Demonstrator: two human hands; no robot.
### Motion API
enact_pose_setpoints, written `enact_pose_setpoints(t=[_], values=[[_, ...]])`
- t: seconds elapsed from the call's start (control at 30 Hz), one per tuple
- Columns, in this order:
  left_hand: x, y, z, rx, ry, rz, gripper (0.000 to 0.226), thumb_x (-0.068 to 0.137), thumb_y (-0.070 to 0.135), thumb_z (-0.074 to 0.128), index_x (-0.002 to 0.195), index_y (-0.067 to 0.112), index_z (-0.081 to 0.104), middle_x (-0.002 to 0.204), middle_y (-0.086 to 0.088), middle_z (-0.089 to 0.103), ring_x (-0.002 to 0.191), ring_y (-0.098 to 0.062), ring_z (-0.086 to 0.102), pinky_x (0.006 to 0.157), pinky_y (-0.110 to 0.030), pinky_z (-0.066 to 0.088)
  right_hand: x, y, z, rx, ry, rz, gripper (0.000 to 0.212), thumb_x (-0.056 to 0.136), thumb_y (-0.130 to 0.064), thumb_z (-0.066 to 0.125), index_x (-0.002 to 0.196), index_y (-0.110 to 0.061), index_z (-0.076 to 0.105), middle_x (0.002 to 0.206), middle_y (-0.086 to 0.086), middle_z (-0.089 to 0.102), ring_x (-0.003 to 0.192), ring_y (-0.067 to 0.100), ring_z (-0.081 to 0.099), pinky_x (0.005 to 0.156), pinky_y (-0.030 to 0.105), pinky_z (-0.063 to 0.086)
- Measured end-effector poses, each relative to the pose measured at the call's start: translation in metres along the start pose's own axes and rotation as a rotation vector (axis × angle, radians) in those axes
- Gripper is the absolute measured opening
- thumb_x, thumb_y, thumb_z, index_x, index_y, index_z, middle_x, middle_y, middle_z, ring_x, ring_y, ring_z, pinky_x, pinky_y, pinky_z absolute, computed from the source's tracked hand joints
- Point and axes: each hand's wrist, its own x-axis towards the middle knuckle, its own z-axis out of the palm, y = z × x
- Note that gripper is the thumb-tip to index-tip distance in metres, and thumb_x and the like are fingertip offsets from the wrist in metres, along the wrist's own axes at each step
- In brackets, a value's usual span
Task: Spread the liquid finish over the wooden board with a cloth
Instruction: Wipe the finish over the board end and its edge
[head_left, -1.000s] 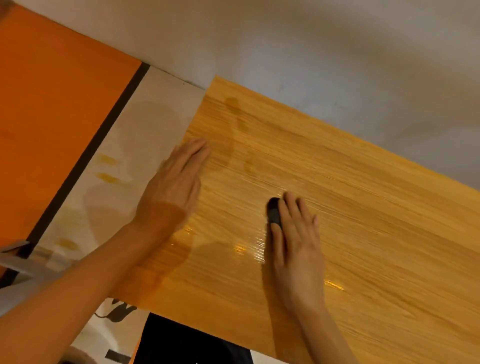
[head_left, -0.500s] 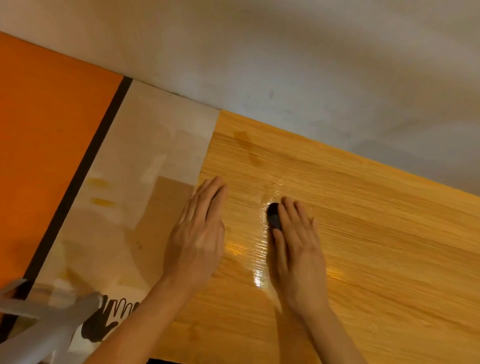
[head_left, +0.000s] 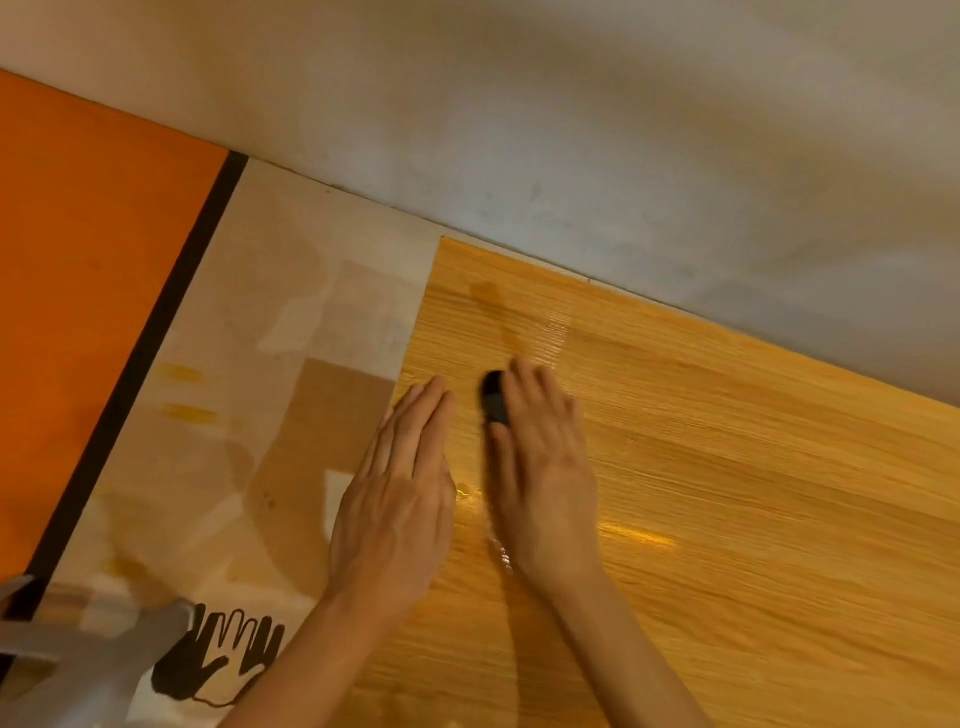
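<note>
A large yellow-brown wooden board (head_left: 727, 493) lies flat and fills the right half of the view. Wet glossy streaks of finish shine near its left end. My right hand (head_left: 545, 467) lies flat on the board with straight fingers pressing a small dark cloth (head_left: 493, 397), which peeks out beside the index finger. My left hand (head_left: 400, 499) rests flat with straight fingers on the board's left edge, just beside the right hand.
Stained paper sheeting (head_left: 270, 395) with a printed black hand shape (head_left: 223, 660) lies left of the board. An orange panel (head_left: 88, 291) with a black strip sits further left. A grey wall (head_left: 571, 130) runs along the board's far edge. A blurred grey object (head_left: 78, 654) is at bottom left.
My right hand has slid the cloth further up the board toward the wall. The left hand has shifted right along the board's left edge, closer to the right hand.
</note>
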Motion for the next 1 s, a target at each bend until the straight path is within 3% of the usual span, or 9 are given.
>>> enact_pose_setpoints(t=[0.13,0.23,0.3,0.4,0.5,0.63,0.73,0.9,1.0], values=[[0.000,-0.002,-0.001,-0.051,-0.019,-0.018,0.053,0.106,0.020,0.030,0.157,0.008,0.033,0.166,-0.003,0.030,0.154,-0.014,0.024,0.127,-0.026,0.009,-0.014,0.072,-0.032,0.045,0.130,0.283,0.048,0.104,-0.030,0.030,0.149,-0.014,0.034,0.158,-0.005,0.023,0.149,0.010,0.011,0.122,0.044,0.010],[0.004,0.001,-0.004,-0.109,0.007,-0.032,0.052,0.105,0.023,0.036,0.156,0.012,0.038,0.164,0.002,0.031,0.153,-0.012,0.027,0.122,-0.026,0.026,0.003,0.062,-0.024,0.069,0.197,0.344,0.048,0.104,-0.029,0.031,0.149,-0.012,0.035,0.156,-0.008,0.022,0.149,0.011,0.011,0.123,0.038,0.006],[0.015,0.005,-0.004,-0.116,0.026,-0.065,0.053,0.104,0.023,0.038,0.156,0.013,0.037,0.166,0.002,0.029,0.154,-0.013,0.025,0.121,-0.033,0.033,0.025,0.029,-0.007,0.052,0.176,0.238,0.046,0.105,-0.028,0.030,0.149,-0.014,0.034,0.157,-0.005,0.023,0.149,0.012,0.010,0.123,0.033,0.004],[0.033,0.009,0.002,-0.074,0.044,-0.100,0.056,0.104,0.024,0.036,0.158,0.011,0.033,0.169,-0.001,0.022,0.157,-0.015,0.019,0.126,-0.030,0.017,0.053,-0.002,0.007,0.065,0.047,-0.008,0.046,0.105,-0.027,0.029,0.147,-0.013,0.038,0.157,0.001,0.029,0.149,0.016,0.013,0.122,0.039,0.008],[0.037,0.009,0.006,0.025,0.028,-0.094,0.057,0.105,0.024,0.035,0.159,0.008,0.031,0.169,-0.005,0.022,0.158,-0.018,0.017,0.128,-0.028,0.008,0.056,0.028,-0.011,0.018,-0.034,-0.136,0.047,0.105,-0.029,0.028,0.149,-0.015,0.035,0.158,-0.002,0.027,0.149,0.014,0.012,0.123,0.038,0.005],[0.037,0.009,0.008,0.049,0.052,-0.105,0.056,0.105,0.026,0.032,0.157,0.004,0.034,0.168,-0.008,0.026,0.156,-0.023,0.024,0.128,-0.026,0.008,0.040,0.113,-0.052,0.064,0.109,0.171,0.047,0.103,-0.029,0.032,0.147,-0.012,0.037,0.157,-0.001,0.029,0.149,0.014,0.014,0.123,0.041,0.006],[0.037,0.008,0.010,0.060,0.087,-0.089,0.056,0.105,0.027,0.033,0.156,0.002,0.035,0.166,-0.010,0.029,0.155,-0.026,0.027,0.128,-0.027,0.010,0.045,0.121,-0.054,0.038,0.178,0.334,0.051,0.104,-0.032,0.027,0.149,-0.010,0.032,0.158,0.000,0.023,0.149,0.015,0.010,0.123,0.041,0.003],[0.037,0.008,0.011,0.050,0.097,-0.107,0.057,0.104,0.030,0.034,0.156,0.005,0.036,0.166,-0.008,0.029,0.154,-0.021,0.026,0.127,-0.024,0.014,0.085,0.037,-0.009,0.018,0.093,0.067,0.049,0.104,-0.030,0.025,0.148,-0.011,0.035,0.157,0.004,0.027,0.148,0.021,0.015,0.122,0.035,-0.001],[0.037,0.008,0.012,0.041,0.124,-0.090,0.055,0.104,0.028,0.038,0.155,0.005,0.038,0.166,-0.008,0.029,0.153,-0.022,0.029,0.123,-0.033,0.027,0.099,0.034,-0.009,-0.004,0.012,-0.154,0.047,0.104,-0.027,0.030,0.147,-0.009,0.036,0.158,0.007,0.027,0.149,0.024,0.012,0.122,0.037,-0.002]])
